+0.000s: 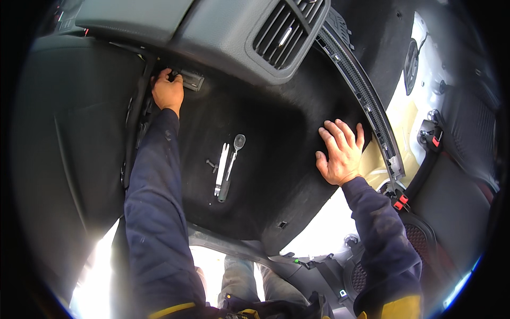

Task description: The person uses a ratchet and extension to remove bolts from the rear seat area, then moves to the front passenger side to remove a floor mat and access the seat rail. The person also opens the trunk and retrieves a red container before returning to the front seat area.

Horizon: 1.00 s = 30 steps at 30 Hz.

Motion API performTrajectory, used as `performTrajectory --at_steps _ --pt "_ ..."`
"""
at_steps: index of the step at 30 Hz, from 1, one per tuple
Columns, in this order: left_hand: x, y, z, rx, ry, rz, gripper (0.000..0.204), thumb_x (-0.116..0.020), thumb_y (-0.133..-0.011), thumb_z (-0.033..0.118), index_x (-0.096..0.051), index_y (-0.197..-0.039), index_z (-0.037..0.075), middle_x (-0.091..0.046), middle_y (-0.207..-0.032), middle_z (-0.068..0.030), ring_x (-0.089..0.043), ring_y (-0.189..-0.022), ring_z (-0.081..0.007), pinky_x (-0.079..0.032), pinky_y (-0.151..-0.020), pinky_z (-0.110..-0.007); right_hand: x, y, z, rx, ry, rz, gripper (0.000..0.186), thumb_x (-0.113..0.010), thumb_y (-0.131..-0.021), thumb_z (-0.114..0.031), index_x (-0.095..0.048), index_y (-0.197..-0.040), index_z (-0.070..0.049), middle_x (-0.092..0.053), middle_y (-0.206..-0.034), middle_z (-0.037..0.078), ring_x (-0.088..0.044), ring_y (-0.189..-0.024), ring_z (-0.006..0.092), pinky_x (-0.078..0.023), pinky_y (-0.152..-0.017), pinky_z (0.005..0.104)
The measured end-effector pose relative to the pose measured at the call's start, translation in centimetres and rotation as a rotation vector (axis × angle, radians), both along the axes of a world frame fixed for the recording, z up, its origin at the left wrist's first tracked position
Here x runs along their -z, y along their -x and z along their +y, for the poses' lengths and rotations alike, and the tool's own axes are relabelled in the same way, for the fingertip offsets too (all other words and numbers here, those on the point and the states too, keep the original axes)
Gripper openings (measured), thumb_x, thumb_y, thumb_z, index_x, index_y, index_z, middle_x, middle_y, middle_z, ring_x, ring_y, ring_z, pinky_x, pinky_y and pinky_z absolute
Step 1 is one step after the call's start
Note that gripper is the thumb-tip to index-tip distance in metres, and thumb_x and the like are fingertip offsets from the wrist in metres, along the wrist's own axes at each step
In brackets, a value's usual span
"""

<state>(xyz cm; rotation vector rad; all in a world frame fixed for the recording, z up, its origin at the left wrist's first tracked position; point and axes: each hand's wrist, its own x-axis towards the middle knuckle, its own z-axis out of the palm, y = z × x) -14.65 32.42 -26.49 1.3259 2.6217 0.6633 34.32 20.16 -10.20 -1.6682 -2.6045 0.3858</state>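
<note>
My left hand (168, 91) reaches to the far left of the black carpet (255, 175), its fingers curled and pressed in beside a grey rectangular vent-like part (191, 81). What those fingertips grip is hidden. My right hand (340, 151) lies flat on the carpet with its fingers spread, holding nothing. Between my arms rest a ratchet wrench (232, 165) with a dark handle and a flat silver pry bar (221, 169) with a forked end. A small dark bolt (213, 166) lies to the left of the bar.
A grey console with an air vent (287, 37) overhangs the far side. To the left stands a black seat (74, 127). A curved black sill strip (366, 95) runs along the right, next to bare white bodywork (425, 64) and red-marked buckles (400, 201).
</note>
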Motion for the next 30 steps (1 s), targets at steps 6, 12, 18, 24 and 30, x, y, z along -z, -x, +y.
performTrajectory --at_steps 6,12,18,24,30 --pt "0.0 0.6 0.0 -0.04 0.096 0.001 0.048 -0.084 -0.086 0.045 -0.082 -0.12 0.012 -0.082 -0.11 -0.0177 -0.077 -0.107 -0.0397 -0.059 -0.094 -0.048 -0.2 -0.2 0.0 0.009 -0.011 0.041 0.061 -0.079 -0.078 -0.031 -0.071 -0.135 -0.01 -0.063 -0.148 0.006 -0.052 -0.147 0.0282 -0.026 -0.126 0.0703" --pt "0.5 0.6 -0.2 -0.029 0.079 -0.021 0.035 -0.083 -0.09 0.033 -0.083 -0.115 0.009 -0.083 -0.102 -0.0153 -0.079 -0.096 -0.0353 -0.059 -0.087 -0.044 -0.4 -0.2 0.1 0.014 0.006 0.039 0.062 -0.079 -0.08 -0.032 -0.07 -0.137 -0.011 -0.062 -0.15 0.006 -0.05 -0.149 0.0273 -0.025 -0.127 0.0699" --pt "2.9 3.6 0.0 0.02 0.016 -0.185 0.039 -0.084 -0.091 0.036 -0.082 -0.116 0.007 -0.083 -0.108 -0.0138 -0.079 -0.103 -0.032 -0.057 -0.089 -0.042 0.0 -0.9 0.0 0.034 -0.026 0.125 0.062 -0.083 -0.077 -0.033 -0.071 -0.134 -0.01 -0.064 -0.148 0.008 -0.054 -0.146 0.0275 -0.027 -0.126 0.0696" --pt "5.4 6.5 0.3 0.11 -0.022 -0.323 0.043 -0.084 -0.092 0.036 -0.08 -0.12 0.003 -0.083 -0.117 -0.0138 -0.078 -0.11 -0.0323 -0.057 -0.094 -0.042 0.5 -1.0 -0.3 0.021 -0.025 0.123 0.059 -0.079 -0.083 -0.035 -0.07 -0.135 -0.01 -0.063 -0.148 0.007 -0.051 -0.148 0.0255 -0.027 -0.126 0.0714" --pt "5.1 5.7 0.4 0.068 0.052 -0.148 0.036 -0.081 -0.093 0.03 -0.081 -0.12 0.007 -0.083 -0.118 -0.0123 -0.078 -0.111 -0.0325 -0.056 -0.094 -0.042 0.4 -1.1 -0.4 0.017 -0.023 0.121 0.057 -0.077 -0.085 -0.036 -0.07 -0.135 -0.01 -0.062 -0.148 0.006 -0.05 -0.149 0.0249 -0.026 -0.127 0.0713"
